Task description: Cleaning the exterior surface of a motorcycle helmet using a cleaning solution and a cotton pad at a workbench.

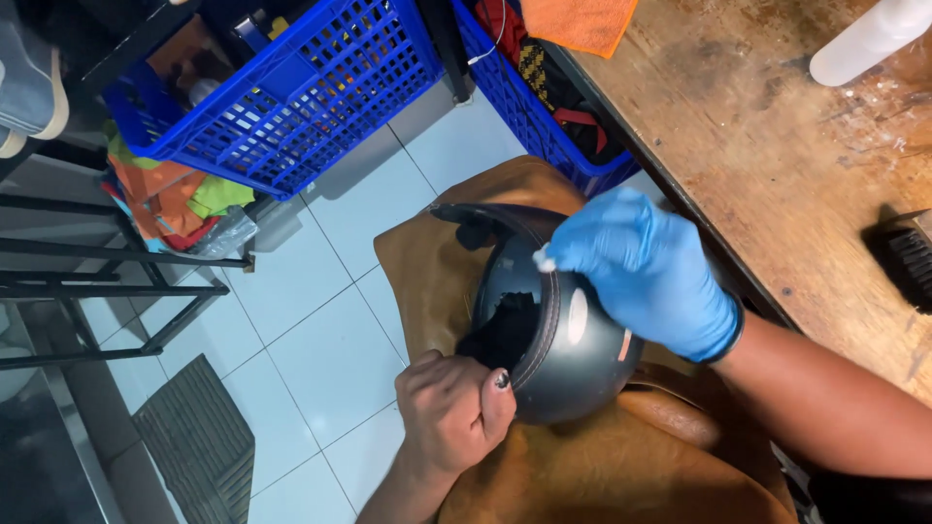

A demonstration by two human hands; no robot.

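A dark grey helmet [573, 349] with a visor and black lining rests on my lap, over a brown leather apron [592, 466]. My left hand [451, 408], bare, grips the helmet's lower rim with the thumb on the edge. My right hand [650, 272] wears a blue glove and pinches a small white swab [544, 260] whose tip touches the helmet's rim trim near the top.
A worn wooden workbench [777, 146] runs along the right, with a white bottle [869, 39], a black brush [908, 257] and an orange cloth [582, 21]. Two blue plastic crates [320, 87] stand on the white tiled floor. A metal rack [97, 281] and dark mat [194, 437] lie left.
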